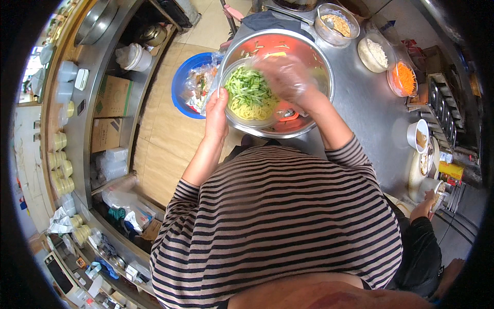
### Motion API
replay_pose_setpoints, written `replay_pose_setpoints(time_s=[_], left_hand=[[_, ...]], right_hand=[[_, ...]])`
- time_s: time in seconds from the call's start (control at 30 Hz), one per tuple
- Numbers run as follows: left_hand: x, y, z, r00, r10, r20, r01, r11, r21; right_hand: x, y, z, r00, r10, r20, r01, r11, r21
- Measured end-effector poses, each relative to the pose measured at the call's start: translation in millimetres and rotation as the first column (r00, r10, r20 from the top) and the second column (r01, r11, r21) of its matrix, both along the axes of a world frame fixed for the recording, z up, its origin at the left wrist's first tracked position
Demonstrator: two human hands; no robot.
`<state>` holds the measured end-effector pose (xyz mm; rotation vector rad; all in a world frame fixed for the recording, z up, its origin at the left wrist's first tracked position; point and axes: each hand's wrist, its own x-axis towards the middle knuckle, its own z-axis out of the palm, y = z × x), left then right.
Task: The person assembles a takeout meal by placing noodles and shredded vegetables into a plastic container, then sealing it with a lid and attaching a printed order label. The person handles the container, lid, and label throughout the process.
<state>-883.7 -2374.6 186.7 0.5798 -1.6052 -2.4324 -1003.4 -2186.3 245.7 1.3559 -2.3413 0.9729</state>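
My left hand [216, 116] grips the edge of a clear plastic bowl, thumb on the rim. Inside the bowl lie yellow noodles [254, 112] topped with shredded cucumber [249, 85]. It is held over the left part of a large steel mixing bowl [323, 77]. My right hand [288, 77], in a clear plastic glove, is just right of the cucumber, above the steel bowl. Motion smears its fingers, so whether they hold anything is unclear. Cucumber bits cling to the steel wall, and an orange-edged object [288, 116] shows under my right wrist.
On the steel counter [355, 118] stand containers of chopped nuts [337, 24], white shreds [377, 53] and shredded carrot [403, 78]. A blue basin [177, 85] with scraps is at left. Shelves [98, 149] line the left side. Another person's hand [424, 206] reaches in at right near a container.
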Motion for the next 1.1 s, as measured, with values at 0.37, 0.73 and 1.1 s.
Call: replay_pose_setpoints(time_s=[0.37, 0.73, 1.1], left_hand=[[9, -41, 21, 0.971, 0.233, 0.057, -0.239, 0.96, 0.144], [13, -56, 15, 0.943, 0.326, 0.072, -0.333, 0.929, 0.163], [-7, -24, 11, 0.984, 0.157, 0.078, -0.171, 0.961, 0.217]], right_hand=[[-8, -21, -102, 0.865, -0.186, 0.466, -0.229, 0.68, 0.696], [-21, -8, -91, 0.841, -0.112, 0.53, -0.134, 0.905, 0.403], [-2, -19, 25, 0.96, -0.172, 0.22, 0.175, 0.985, 0.004]])
